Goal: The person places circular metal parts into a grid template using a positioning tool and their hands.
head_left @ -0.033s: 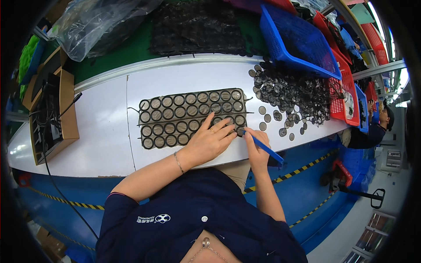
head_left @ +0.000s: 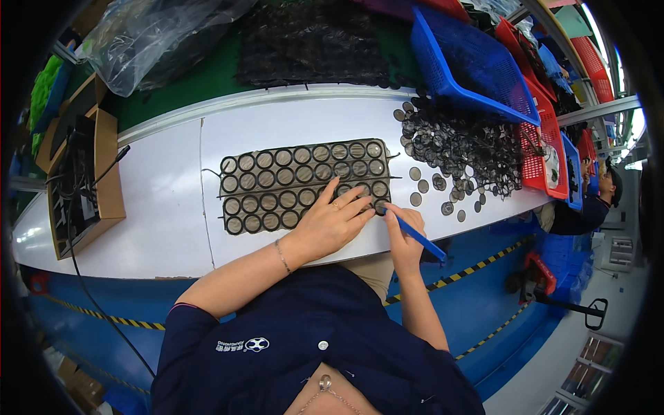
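Your black ring panel [head_left: 284,178] lies flat on the smooth white tabletop [head_left: 162,207] in front of you, a long rectangle of round rings in four rows with thin prongs jutting from its two short ends. It looks like thin moulded plastic, so expect it to be light, fairly stiff along a row but likely to flex if lifted by one end. The rings frame dull, grey-brown discs of finely streaked material; whether that is mesh or film, you cannot tell from here, but treat it as delicate. The panel could slide on the slick surface, so your left hand [head_left: 328,227], fingers spread and lying over its right half, makes a sensible anchor. If you pick it up, the solid outer edges look safer than the disc faces or slender prongs. Your right hand [head_left: 403,241] closes around a slim, straight blue tool [head_left: 429,245], its tip at the panel's lower right corner. Loose grey discs with dark rims [head_left: 446,142] heap to the right, thin and probably slippery.
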Motion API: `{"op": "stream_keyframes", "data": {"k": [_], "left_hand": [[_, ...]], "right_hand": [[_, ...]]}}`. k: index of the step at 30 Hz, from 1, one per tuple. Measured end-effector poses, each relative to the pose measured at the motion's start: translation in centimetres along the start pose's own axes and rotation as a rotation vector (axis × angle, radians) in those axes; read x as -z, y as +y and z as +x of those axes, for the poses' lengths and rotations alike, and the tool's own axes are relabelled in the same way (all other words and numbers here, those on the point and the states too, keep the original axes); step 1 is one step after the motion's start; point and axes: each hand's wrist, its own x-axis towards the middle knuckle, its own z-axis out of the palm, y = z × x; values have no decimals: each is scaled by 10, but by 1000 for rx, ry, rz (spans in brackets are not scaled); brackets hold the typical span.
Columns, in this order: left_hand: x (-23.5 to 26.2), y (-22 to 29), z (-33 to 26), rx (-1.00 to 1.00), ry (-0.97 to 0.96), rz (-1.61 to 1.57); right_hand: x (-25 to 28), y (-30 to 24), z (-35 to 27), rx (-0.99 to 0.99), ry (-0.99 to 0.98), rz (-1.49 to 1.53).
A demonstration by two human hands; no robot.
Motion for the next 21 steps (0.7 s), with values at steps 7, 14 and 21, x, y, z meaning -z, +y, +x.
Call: {"op": "stream_keyframes", "data": {"k": [7, 14, 21], "left_hand": [[2, 1, 2, 2, -29, 18], [1, 0, 2, -2, -33, -13], [3, 0, 0, -14, -41, 10]], "right_hand": [[-2, -3, -3, 1, 3, 4], [-3, -2, -4, 52, 10, -84], [16, 28, 28, 268, 241, -462]]}}
